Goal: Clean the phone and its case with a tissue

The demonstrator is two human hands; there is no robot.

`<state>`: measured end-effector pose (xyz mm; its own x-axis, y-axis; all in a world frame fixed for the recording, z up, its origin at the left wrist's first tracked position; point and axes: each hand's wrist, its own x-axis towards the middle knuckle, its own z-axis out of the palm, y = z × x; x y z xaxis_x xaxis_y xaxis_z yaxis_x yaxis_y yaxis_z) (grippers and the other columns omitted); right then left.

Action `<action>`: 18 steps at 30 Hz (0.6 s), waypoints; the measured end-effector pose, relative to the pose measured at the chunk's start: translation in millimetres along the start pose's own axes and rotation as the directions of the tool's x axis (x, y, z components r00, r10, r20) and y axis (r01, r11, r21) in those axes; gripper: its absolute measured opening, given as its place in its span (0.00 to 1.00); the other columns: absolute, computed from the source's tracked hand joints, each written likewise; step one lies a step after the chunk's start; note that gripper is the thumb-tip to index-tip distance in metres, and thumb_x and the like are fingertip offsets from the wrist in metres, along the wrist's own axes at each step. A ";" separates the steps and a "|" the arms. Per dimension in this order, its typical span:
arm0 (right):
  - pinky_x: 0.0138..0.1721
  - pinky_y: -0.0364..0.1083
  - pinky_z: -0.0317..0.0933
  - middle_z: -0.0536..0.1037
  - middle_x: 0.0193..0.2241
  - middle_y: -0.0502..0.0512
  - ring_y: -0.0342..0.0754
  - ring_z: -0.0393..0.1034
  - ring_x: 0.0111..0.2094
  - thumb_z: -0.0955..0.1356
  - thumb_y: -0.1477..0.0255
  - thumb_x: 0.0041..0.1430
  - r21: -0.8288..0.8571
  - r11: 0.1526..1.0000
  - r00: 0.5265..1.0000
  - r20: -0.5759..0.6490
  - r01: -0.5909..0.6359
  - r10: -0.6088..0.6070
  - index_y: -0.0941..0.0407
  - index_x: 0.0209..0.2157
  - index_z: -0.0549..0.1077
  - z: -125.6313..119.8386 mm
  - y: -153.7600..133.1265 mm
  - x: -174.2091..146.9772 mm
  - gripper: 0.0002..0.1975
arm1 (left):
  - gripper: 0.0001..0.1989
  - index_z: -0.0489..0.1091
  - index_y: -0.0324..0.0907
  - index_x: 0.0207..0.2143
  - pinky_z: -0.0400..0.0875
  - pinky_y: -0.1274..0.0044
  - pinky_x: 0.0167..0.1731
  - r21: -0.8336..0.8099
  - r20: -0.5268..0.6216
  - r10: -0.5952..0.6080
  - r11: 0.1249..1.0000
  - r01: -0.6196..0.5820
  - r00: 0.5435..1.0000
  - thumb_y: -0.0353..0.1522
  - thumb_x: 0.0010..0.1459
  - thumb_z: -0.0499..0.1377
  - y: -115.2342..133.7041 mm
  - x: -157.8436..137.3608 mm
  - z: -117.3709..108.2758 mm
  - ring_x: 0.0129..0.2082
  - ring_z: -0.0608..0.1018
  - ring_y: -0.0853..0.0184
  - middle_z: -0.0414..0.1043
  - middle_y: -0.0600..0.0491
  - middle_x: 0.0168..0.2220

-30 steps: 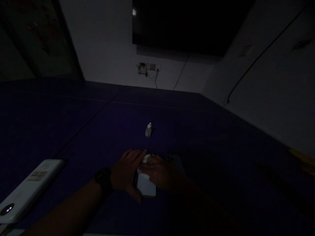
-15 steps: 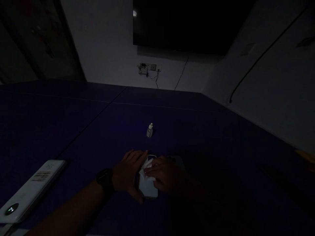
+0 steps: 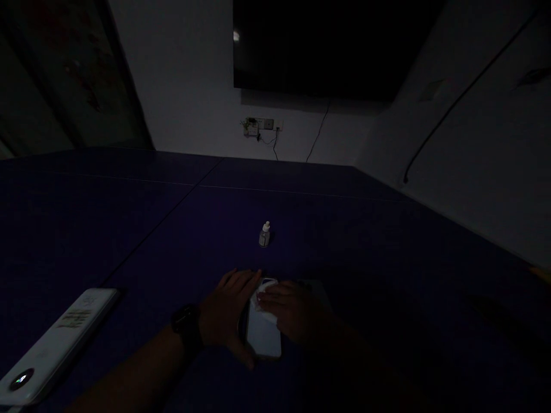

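A phone lies flat on the dark blue table, its pale face up. My left hand, with a dark watch on its wrist, brackets the phone's left edge. Its fingers reach to the top corner and its thumb to the lower left side. My right hand presses a crumpled white tissue onto the upper part of the phone, hiding some of both. Just beyond the hands stands a small dropper bottle with a white cap, upright.
A white power bank with a lit round display lies at the left. Right of the phone, a dark flat object is partly hidden by my right hand. At the back are a wall-mounted screen and sockets with cables. The room is dim.
My right hand has flattened somewhat over the tissue, which is still on the phone's upper part. The whole view has shifted slightly, so things sit lower. My left hand keeps its place by the phone.
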<state>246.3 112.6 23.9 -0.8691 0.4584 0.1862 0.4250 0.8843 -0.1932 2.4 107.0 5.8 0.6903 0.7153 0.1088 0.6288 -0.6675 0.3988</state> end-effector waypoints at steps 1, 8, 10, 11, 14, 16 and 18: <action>0.60 0.54 0.60 0.76 0.58 0.60 0.52 0.69 0.58 0.65 0.78 0.62 -0.009 1.000 1.000 -0.003 0.000 0.000 0.58 0.55 0.76 1.0 -0.5 0.5 0.21 | 0.80 0.33 0.40 0.74 0.44 0.45 0.66 0.000 -0.005 -0.002 1.000 0.002 1.000 0.70 0.29 0.64 -0.2 0.1 0.4 0.68 0.57 0.35 0.51 0.32 0.70; 0.60 0.52 0.60 0.80 0.53 0.54 0.51 0.70 0.57 0.67 0.76 0.57 0.134 0.991 0.996 0.091 -0.022 0.010 0.57 0.51 0.79 -10.9 -11.5 2.6 0.19 | 0.80 0.31 0.41 0.74 0.44 0.45 0.65 0.014 0.002 0.012 1.000 -0.012 1.000 0.70 0.29 0.64 -1.9 0.3 1.7 0.67 0.58 0.34 0.51 0.32 0.70; 0.59 0.54 0.61 0.78 0.55 0.57 0.52 0.70 0.57 0.67 0.77 0.58 0.105 0.993 0.996 0.079 -0.058 0.049 0.58 0.52 0.78 -13.2 -12.2 4.1 0.20 | 0.80 0.30 0.42 0.74 0.44 0.45 0.66 0.016 -0.021 0.022 1.000 -0.021 1.000 0.70 0.29 0.64 -2.8 -0.5 3.1 0.67 0.58 0.34 0.51 0.33 0.70; 0.60 0.55 0.60 0.77 0.57 0.59 0.53 0.69 0.58 0.66 0.77 0.58 0.086 0.995 0.996 0.079 -0.058 0.051 0.58 0.53 0.78 -13.5 -12.7 5.3 0.21 | 0.80 0.31 0.42 0.74 0.43 0.45 0.66 0.017 -0.034 0.025 1.000 -0.025 0.999 0.70 0.30 0.64 -3.2 -0.9 3.9 0.67 0.58 0.34 0.51 0.33 0.70; 0.63 0.55 0.56 0.76 0.57 0.59 0.53 0.66 0.61 0.66 0.77 0.58 0.079 0.997 0.995 0.099 0.005 -0.013 0.58 0.54 0.77 -13.4 -14.9 8.1 0.22 | 0.79 0.31 0.42 0.74 0.43 0.46 0.66 0.015 -0.050 0.030 0.999 -0.029 0.998 0.70 0.30 0.64 -4.2 -1.5 5.3 0.67 0.59 0.34 0.51 0.33 0.70; 0.64 0.54 0.56 0.78 0.56 0.56 0.51 0.66 0.61 0.66 0.77 0.58 0.119 0.992 0.992 0.115 0.043 -0.057 0.57 0.53 0.78 -13.3 -14.5 6.5 0.22 | 0.80 0.31 0.42 0.74 0.43 0.45 0.66 0.008 -0.039 0.028 1.000 -0.028 0.999 0.69 0.29 0.65 -4.1 -1.2 4.8 0.67 0.59 0.34 0.52 0.33 0.70; 0.63 0.52 0.57 0.79 0.55 0.55 0.51 0.67 0.60 0.66 0.76 0.57 0.151 0.988 0.993 0.107 0.036 -0.052 0.56 0.52 0.78 -11.9 -11.0 2.5 0.21 | 0.80 0.32 0.41 0.74 0.43 0.45 0.65 0.004 -0.023 0.020 1.000 -0.020 1.000 0.69 0.29 0.65 -3.5 -0.6 3.8 0.67 0.59 0.34 0.52 0.32 0.70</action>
<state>242.5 105.0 37.9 -0.9121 0.3996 0.0922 0.3506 0.8765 -0.3299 1.2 108.1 0.9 0.6942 0.7064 0.1380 0.6163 -0.6824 0.3932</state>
